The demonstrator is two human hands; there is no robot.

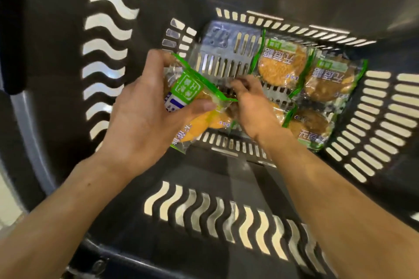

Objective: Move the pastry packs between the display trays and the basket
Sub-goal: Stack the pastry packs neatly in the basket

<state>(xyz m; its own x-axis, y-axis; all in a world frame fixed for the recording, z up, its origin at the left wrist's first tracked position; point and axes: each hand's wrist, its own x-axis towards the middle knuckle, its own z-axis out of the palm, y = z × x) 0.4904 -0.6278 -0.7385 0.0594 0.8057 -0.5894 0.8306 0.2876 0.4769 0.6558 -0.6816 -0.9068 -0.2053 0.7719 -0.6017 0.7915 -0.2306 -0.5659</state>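
I look down into a dark slotted basket (226, 215). My left hand (140, 111) grips a green-edged clear pastry pack (195, 97) above the basket floor at the left. My right hand (251, 102) reaches down beside it, with its curled fingers at that pack's right corner; whether they pinch it is hidden. Three more pastry packs lie on the floor at the right: one at the back (281, 63), one further right (331, 81), one nearer me (310, 124). Each shows a round golden pastry.
The basket's walls rise all around, with wavy slots on the left wall (104, 56) and straight slots on the right wall (381, 124). A bare patch of the slotted floor (226, 59) shows at the back left.
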